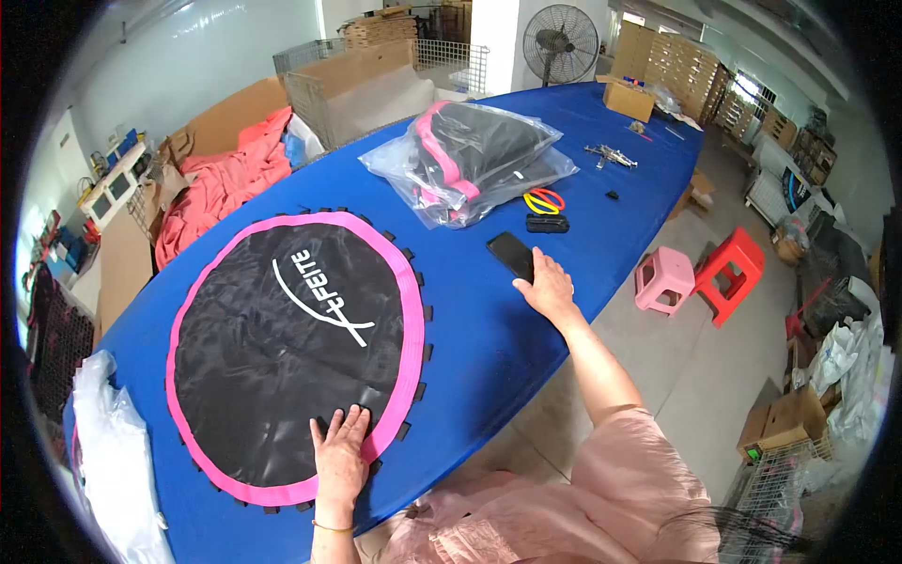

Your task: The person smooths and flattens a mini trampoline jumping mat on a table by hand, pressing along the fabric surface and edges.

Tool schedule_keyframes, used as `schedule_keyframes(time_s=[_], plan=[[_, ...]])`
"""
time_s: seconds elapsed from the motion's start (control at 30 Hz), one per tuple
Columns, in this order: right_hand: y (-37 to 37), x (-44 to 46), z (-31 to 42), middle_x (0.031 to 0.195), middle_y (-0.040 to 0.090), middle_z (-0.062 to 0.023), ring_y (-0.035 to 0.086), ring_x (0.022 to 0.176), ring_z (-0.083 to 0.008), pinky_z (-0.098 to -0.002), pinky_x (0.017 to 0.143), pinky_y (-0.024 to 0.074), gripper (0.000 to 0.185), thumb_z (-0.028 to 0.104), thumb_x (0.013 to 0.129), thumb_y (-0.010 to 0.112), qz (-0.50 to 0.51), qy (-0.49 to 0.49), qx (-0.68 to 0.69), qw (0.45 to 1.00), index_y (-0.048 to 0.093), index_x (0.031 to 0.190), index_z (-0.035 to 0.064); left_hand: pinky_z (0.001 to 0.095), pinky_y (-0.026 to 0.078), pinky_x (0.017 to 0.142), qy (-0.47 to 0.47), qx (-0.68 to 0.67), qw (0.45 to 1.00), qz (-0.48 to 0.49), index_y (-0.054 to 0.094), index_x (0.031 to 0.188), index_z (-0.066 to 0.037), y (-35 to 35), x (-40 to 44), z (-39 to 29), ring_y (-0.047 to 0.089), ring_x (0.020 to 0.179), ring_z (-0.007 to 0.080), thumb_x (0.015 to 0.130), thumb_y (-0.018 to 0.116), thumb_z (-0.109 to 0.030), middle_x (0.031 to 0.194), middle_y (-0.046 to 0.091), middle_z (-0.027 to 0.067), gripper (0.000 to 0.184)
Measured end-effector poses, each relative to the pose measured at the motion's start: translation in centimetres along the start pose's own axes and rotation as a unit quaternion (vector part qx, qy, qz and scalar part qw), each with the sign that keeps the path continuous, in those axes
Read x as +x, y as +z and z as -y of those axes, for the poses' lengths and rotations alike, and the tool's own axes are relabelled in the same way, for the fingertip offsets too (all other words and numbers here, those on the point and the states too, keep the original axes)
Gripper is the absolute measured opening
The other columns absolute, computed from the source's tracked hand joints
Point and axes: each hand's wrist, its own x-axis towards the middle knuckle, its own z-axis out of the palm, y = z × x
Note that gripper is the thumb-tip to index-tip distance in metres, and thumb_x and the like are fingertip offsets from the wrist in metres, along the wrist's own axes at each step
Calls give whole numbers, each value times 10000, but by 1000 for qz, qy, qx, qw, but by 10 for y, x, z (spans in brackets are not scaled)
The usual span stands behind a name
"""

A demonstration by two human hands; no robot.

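Note:
A round black trampoline mat (272,376) with a pink border and white lettering lies flat on the blue-covered table (498,376). Small black tabs stick out around its rim. My left hand (340,456) rests palm down on the mat's near edge, fingers stretched out. Farther right, my right hand (550,287) has its thumb and fingers around the near end of a black smartphone (507,252), at the tabletop. Just beyond the phone are a small black case (547,224) and scissors (543,201) with yellow and red handles.
A clear plastic bag (479,160) with folded black and pink mats sits farther back. White plastic (113,451) lies at the left edge. A cardboard box (628,99) stands at the far end. Pink stool (665,280) and red stool (728,273) stand on the floor at right.

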Motion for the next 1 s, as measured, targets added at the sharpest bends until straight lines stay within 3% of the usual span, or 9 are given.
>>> schedule_keyframes(time_s=[0.07, 0.17, 0.3, 0.33, 0.43, 0.57, 0.7, 1.0], plan=[[12, 6, -9, 1380, 612, -248, 597, 1264, -432, -570, 1043, 487, 961, 471, 839, 830, -56, 2, -17, 998, 405, 1575, 23, 650, 214, 1270, -28, -7, 1000, 0, 607, 1480, -132, -7, -17, 6, 522, 1449, 316, 781, 625, 47, 1537, 599, 76, 722], [6, 12, -9, 1299, 655, -240, 623, 1220, -427, -558, 1026, 504, 973, 469, 841, 832, -27, -8, -28, 999, 389, 1582, 21, 621, 204, 1282, -106, 9, 994, -13, 635, 1460, -130, -18, -51, 30, 542, 1436, 334, 799, 576, 86, 1520, 613, 101, 697], [5, 9, -3, 1254, 661, -266, 627, 1189, -453, -537, 1040, 504, 1007, 313, 794, 867, -70, -59, 71, 993, 346, 1602, 14, 629, 182, 1287, -186, 12, 983, -3, 610, 1488, -133, -23, -82, 59, 497, 1477, 315, 811, 584, 68, 1550, 589, 82, 707], [9, 6, 0, 1242, 654, -274, 621, 1184, -462, -534, 1055, 490, 1026, 217, 751, 883, -100, -86, 105, 986, 345, 1600, 11, 629, 182, 1287, -191, 13, 982, -4, 610, 1488, -133, -22, -84, 60, 497, 1477, 315, 811, 584, 68, 1550, 589, 82, 707], [7, -10, 21, 1385, 594, -283, 566, 1309, -451, -508, 1137, 452, 1012, 169, 758, 879, -134, -175, 131, 967, 341, 1601, 13, 620, 198, 1284, -159, -16, 987, -12, 596, 1500, -146, -22, -65, 48, 485, 1489, 309, 806, 596, 60, 1556, 584, 73, 724], [-9, -32, 67, 1439, 545, -279, 529, 1343, -452, -515, 1167, 424, 996, 141, 767, 873, -185, -256, 155, 936, 346, 1601, 7, 622, 225, 1274, -94, -30, 995, -10, 597, 1501, -160, -10, -23, 21, 489, 1485, 323, 806, 577, 66, 1583, 557, 69, 731], [-25, -26, 85, 1466, 522, -266, 498, 1380, -455, -529, 1197, 397, 954, 153, 776, 883, -242, -339, 148, 897, 389, 1576, -10, 626, 239, 1267, -53, 43, 997, -26, 599, 1486, -110, -3, -14, 9, 538, 1435, 325, 849, 558, 24, 1549, 586, 95, 652], [-14, -9, 54, 1473, 537, -243, 518, 1380, -443, -551, 1216, 381, 911, 148, 755, 898, -286, -372, 143, 871, 443, 1526, -23, 621, 200, 1282, -201, 49, 978, -13, 586, 1513, -133, -18, -87, 66, 496, 1479, 300, 840, 584, 33, 1559, 581, 81, 694]])
